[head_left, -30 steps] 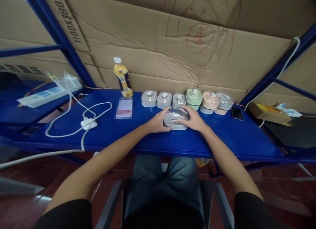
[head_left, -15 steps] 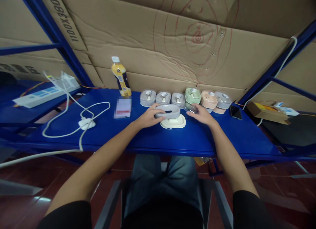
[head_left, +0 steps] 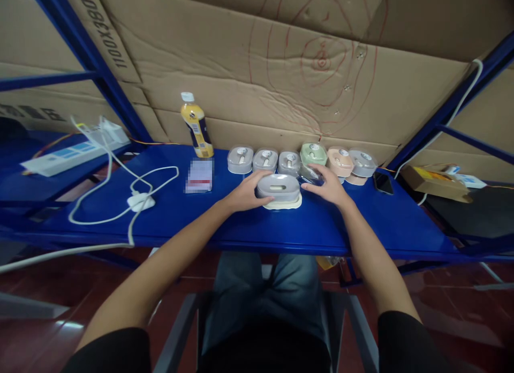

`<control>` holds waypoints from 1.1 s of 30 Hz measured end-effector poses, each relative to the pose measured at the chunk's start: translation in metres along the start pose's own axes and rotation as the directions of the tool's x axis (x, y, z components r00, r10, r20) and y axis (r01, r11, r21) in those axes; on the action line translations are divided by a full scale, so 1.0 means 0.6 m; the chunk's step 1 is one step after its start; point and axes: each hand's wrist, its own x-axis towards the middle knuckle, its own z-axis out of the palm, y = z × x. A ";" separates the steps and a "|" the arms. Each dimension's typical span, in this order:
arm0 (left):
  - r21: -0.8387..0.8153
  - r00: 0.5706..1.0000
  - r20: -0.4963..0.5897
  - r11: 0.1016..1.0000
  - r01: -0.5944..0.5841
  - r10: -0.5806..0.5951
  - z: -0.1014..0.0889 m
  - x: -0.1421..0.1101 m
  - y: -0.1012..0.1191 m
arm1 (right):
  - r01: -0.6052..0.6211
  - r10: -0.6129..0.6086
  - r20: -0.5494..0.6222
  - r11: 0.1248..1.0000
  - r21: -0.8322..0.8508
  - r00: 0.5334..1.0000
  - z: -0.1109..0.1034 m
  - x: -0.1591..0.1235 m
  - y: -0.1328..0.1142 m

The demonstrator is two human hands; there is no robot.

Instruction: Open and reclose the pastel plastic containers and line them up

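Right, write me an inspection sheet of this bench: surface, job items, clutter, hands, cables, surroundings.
Surface: blue metal shelf.
Job items: grey oval lid resting on a cream base; behind them, a row of grey, green and peach lidded containers.
Clutter: yellow-labelled drink bottle, blurred card, phone.
Hands: left hand on the lid's left end; right hand open, nearest a clear plastic piece.
Cables: white cable with white plug, running near a power strip.
Surroundings: cardboard sheets with red drawn lines; other people: nothing seen.
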 end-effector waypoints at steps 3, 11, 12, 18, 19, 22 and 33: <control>-0.026 0.999 0.046 0.999 0.026 -0.025 0.020 -0.001 0.008 | 0.168 -0.172 0.061 0.984 0.056 0.983 0.016 -0.004 -0.028; -0.114 0.995 0.070 0.991 0.072 -0.064 0.045 0.000 0.002 | 0.258 -0.262 0.202 0.965 0.047 0.944 0.067 -0.006 -0.059; -0.125 0.996 0.070 0.990 0.072 -0.064 0.045 0.001 0.003 | 0.259 -0.263 0.208 0.965 0.043 0.942 0.067 -0.005 -0.060; -0.174 0.994 0.079 0.981 0.090 -0.078 0.042 0.007 0.010 | 0.256 -0.251 0.242 0.967 0.011 0.937 0.060 -0.002 -0.069; -0.175 0.993 0.080 0.980 0.095 -0.082 0.042 0.007 0.010 | 0.253 -0.247 0.247 0.967 0.008 0.937 0.060 -0.002 -0.070; -0.170 0.994 0.066 0.980 0.099 -0.089 0.043 0.007 0.008 | 0.243 -0.239 0.256 0.970 0.018 0.937 0.060 -0.001 -0.070; -0.091 0.987 0.130 0.990 0.109 -0.097 0.046 0.007 0.006 | 0.214 -0.222 0.316 0.975 0.059 0.923 0.070 0.003 -0.043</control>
